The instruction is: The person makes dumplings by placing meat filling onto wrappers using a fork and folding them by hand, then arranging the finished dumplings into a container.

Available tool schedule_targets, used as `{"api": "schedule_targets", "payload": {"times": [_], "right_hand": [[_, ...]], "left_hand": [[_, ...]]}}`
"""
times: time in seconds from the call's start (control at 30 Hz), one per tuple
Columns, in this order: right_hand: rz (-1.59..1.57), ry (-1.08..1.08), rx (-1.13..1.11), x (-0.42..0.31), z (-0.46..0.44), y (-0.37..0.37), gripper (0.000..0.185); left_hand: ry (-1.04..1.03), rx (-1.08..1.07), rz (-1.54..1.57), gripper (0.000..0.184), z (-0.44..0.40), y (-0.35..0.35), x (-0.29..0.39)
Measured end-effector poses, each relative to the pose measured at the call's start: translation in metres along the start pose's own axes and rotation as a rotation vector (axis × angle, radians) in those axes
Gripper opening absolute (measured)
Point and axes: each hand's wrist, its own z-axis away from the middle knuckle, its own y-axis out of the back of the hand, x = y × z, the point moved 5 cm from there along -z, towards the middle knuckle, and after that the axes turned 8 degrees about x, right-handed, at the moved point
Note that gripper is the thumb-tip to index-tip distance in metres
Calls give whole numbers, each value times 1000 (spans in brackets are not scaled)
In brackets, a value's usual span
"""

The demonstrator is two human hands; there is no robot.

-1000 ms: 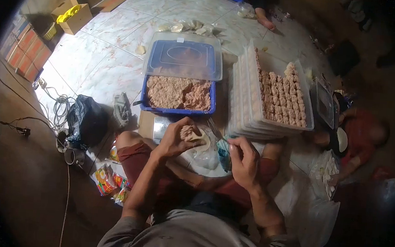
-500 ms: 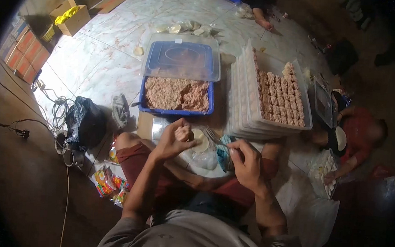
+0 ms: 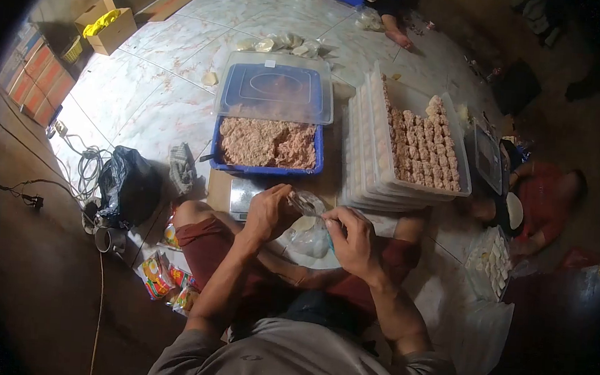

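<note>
My left hand point(image 3: 271, 214) is closed, its fingers curled beside a shiny metal fork point(image 3: 306, 203); what sits inside the palm is hidden. The fork's handle end runs into the pinched fingers of my right hand point(image 3: 353, 237). A scrap of teal cloth point(image 3: 329, 239) shows just under the right hand. Below both hands lies a clear plastic bag point(image 3: 308, 243) with a pale round wrapper point(image 3: 304, 223) on it. Beyond them stands a blue tub point(image 3: 266, 171) of minced meat filling point(image 3: 268, 143), its lid point(image 3: 275, 90) resting across the back.
Stacked clear trays point(image 3: 366, 171) with rows of meat pieces point(image 3: 422, 150) stand right of the tub. A scale point(image 3: 242, 199) sits by my left hand. At left are a black bag point(image 3: 128, 185) and a metal mug point(image 3: 110, 240). A co-worker in a red shirt point(image 3: 547, 196) sits at right.
The pinkish meat seen in my left hand is now hidden as that hand turned over. My right hand has moved left, bringing the fork up to the left fingers and covering most of the teal cloth.
</note>
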Motion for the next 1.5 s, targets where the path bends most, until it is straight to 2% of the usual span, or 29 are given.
{"api": "schedule_targets", "payload": {"times": [0.07,0.1,0.13,0.17,0.2,0.27,0.3,0.33,0.37,0.43,0.5,0.63,0.67,0.7,0.77,0.8,0.9,1.0,1.13,1.17,1.2,1.23,1.3,1.37,1.43,1.47,1.5], "right_hand": [[-31,8,37,-1,-11,-5,13],[-103,-75,63,7,-21,-9,13],[-176,-159,90,16,-33,-15,13],[-167,-131,118,30,-49,-26,12],[-158,-106,146,51,-66,-43,11],[167,253,309,86,-102,-74,15],[166,253,310,98,-110,-83,15],[366,133,120,115,-118,-100,15],[560,12,-72,127,-121,-112,15],[642,12,-143,86,-127,-82,16],[620,22,-148,40,-105,-43,15],[137,166,-111,-19,-54,-8,17],[260,108,-196,-25,-38,-7,18],[267,106,-189,-27,-30,-2,18],[170,94,-137,-31,-23,10,17],[116,81,-75,-35,-24,13,17],[144,162,-84,-30,-14,4,19],[161,165,-35,-40,-7,20,19],[224,186,-63,-17,-9,19,20],[224,201,-53,-21,-11,25,20],[133,196,48,-24,-12,34,21],[36,174,146,-24,-9,40,21],[60,164,107,-14,-4,29,22],[100,117,-51,-8,-6,11,19],[76,128,1,-10,-19,14,18],[45,111,39,-10,-17,15,18],[14,89,78,-9,-14,15,17]], "left_hand": [[81,16,-200,34,2,-3,-10],[78,18,-202,34,3,2,-11],[174,-79,53,38,7,4,-15],[267,-177,309,41,12,3,-16],[309,-165,413,44,14,6,-12],[319,-163,424,44,15,9,-10],[330,-155,440,45,15,9,-9],[426,-209,491,50,20,-1,-27],[426,-207,490,50,21,1,-24],[273,-111,400,53,8,16,-9],[258,-69,389,53,5,22,-9],[312,-63,250,40,3,14,-22],[310,-28,161,36,2,13,-21],[302,-32,167,36,2,10,-24],[60,-77,92,39,0,3,-25],[54,-74,91,39,0,1,-26],[167,-136,144,50,2,-6,-30],[158,-26,128,49,6,-3,-33],[81,40,117,45,6,0,-24],[103,-28,284,43,1,9,-3],[129,-97,449,41,-3,14,10],[128,-101,442,41,-6,14,12],[205,-92,299,37,-5,8,11],[124,-140,226,34,-10,3,11],[209,-106,344,31,-7,0,-2],[85,-121,251,34,-12,3,6],[99,-130,252,34,-11,2,7]]}}
